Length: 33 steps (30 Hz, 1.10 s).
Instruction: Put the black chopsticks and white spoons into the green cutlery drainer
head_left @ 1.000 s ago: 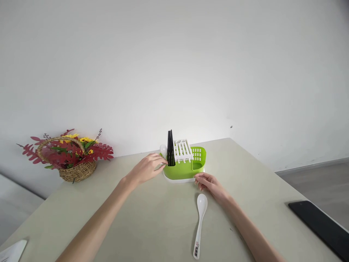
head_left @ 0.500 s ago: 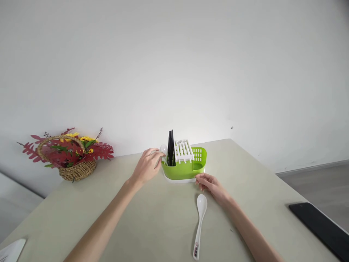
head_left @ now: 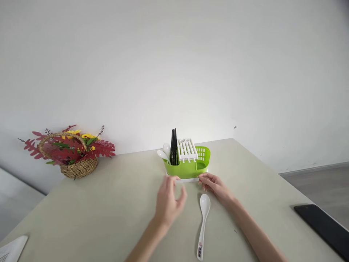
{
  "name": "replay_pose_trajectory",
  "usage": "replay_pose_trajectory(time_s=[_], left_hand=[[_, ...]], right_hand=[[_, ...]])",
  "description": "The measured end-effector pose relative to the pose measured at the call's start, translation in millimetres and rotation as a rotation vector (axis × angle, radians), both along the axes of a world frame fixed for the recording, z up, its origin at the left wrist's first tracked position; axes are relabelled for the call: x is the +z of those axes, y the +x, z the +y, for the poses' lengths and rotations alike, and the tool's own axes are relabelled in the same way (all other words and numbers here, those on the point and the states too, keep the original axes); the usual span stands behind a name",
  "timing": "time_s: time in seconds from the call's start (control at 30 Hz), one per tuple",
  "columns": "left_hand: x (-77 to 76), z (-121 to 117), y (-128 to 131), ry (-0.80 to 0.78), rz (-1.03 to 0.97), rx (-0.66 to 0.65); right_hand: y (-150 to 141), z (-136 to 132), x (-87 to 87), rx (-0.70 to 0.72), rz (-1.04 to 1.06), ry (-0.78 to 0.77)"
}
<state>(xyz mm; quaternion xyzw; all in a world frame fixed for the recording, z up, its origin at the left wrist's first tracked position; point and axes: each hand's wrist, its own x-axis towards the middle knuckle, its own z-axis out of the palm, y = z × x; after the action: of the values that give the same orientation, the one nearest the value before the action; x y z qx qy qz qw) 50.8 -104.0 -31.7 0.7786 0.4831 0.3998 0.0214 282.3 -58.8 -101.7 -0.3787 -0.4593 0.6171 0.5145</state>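
Observation:
A green cutlery holder with a white base stands on the table near the wall. Black chopsticks stand upright in it, and two white spoons lean in its left end. My right hand is closed, thumb and fingertips pinching the holder's front right bottom edge. In front of the holder, my left hand is slightly blurred and holds nothing, with thumb and fingers apart. One more white spoon lies on the tabletop between my forearms, bowl toward the holder.
A white slatted rack sits across the holder's top. At the back left is a wicker basket of artificial flowers. A black phone lies at the right table edge, and a white object at the front left corner.
My left hand has let go of a white spoon, which now leans in the holder's left end, and has come down and right toward me. My right hand stays at the holder's edge.

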Motion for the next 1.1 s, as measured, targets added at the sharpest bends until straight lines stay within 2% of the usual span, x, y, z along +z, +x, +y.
replay_pose_trajectory(time_s=[0.1, 0.17, 0.37, 0.5, 0.6, 0.7, 0.8, 0.9, 1.0, 1.1], left_hand=[[-30.2, -29, 39, -0.255, 0.121, -0.026], [-39.7, -38, 60, -0.358, 0.185, -0.01], [-39.0, -38, 93, -0.473, 0.407, 0.032], [-41.5, -38, 98, -0.442, 0.53, 0.008], [-39.0, -40, 94, -0.447, 0.538, -0.024], [-25.9, -40, 80, -0.476, 0.413, -0.029], [-3.8, -33, 60, -0.417, 0.171, -0.025], [24.5, -21, 35, -0.302, -0.071, -0.034], [56.5, -10, 8, -0.195, -0.217, -0.028], [87.0, -5, -16, -0.052, -0.346, 0.092]], right_hand=[[1, 0, -0.7, -0.024, 0.007, -0.008], [2, 0, -1.0, -0.044, 0.025, -0.014], [2, 0, -1.8, -0.044, 0.036, -0.033], [2, 1, -3.0, -0.049, 0.044, -0.027], [3, 1, -3.2, -0.04, 0.042, -0.014], [3, 1, -2.6, -0.03, 0.052, -0.018], [3, 1, -1.6, -0.03, 0.052, -0.031], [3, 1, -0.8, -0.03, 0.045, -0.034], [3, 0, 0.0, -0.027, 0.025, -0.032], [3, -1, 0.9, -0.029, 0.012, -0.026]])
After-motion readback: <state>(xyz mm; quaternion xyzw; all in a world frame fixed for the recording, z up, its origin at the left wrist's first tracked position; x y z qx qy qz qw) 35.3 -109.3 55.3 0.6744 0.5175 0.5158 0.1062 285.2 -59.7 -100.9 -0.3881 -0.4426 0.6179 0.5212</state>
